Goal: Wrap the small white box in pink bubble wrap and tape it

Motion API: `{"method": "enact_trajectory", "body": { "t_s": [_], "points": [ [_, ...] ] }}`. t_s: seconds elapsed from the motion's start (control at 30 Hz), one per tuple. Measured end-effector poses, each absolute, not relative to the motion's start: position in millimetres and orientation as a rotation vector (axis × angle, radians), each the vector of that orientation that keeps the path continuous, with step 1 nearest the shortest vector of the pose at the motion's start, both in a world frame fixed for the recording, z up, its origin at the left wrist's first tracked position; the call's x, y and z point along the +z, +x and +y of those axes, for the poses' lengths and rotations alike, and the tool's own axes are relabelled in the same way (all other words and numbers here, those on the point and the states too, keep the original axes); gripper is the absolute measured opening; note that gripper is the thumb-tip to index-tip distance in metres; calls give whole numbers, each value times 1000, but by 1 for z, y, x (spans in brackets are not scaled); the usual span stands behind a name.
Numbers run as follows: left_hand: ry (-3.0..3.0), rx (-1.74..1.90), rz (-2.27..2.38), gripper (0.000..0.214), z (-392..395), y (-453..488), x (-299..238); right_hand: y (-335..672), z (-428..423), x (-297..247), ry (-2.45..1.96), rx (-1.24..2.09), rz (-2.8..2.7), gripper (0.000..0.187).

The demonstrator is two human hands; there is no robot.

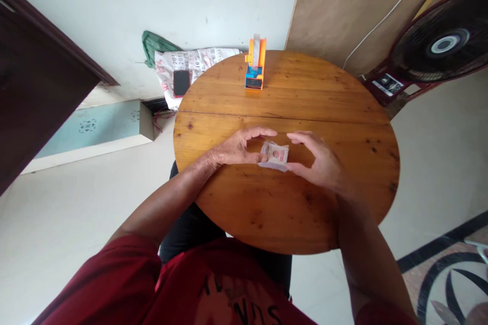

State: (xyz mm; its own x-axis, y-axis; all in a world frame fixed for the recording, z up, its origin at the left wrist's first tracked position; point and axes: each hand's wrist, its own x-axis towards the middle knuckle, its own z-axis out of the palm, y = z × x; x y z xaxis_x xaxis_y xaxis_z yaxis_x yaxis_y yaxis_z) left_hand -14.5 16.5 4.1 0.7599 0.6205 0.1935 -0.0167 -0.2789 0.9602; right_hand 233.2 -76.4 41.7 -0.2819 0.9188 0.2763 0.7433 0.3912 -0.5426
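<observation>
Between my two hands, above the middle of the table, is a small packet (277,153) in clear crinkled plastic, pale with red print. I cannot tell whether it rests fully on the wood. My left hand (244,146) curves round its left side, the thumb at the packet's left edge and the fingers stretched out beyond its far edge. On the right, my right hand (318,160) is slightly blurred. Its thumb tip is by the packet's near right corner, while its fingers are spread apart from the thumb. Neither hand is closed round the packet.
An orange and blue tape dispenser (254,68) stands at the far side of the round wooden table (290,213). Beyond the table's left edge, a dark phone (181,83) lies on a printed white sack (163,68). A large fan (446,43) stands at right.
</observation>
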Motion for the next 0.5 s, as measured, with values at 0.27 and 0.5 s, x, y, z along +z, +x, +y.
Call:
{"method": "enact_trajectory", "body": {
  "t_s": [0.27,0.5],
  "points": [
    [1959,667,366,57,17,-6,-4,221,-72,21,-1386,334,-2232,81],
    [1902,657,441,48,16,-7,-1,217,-69,17,-1369,280,-2218,71]
  ]
}}
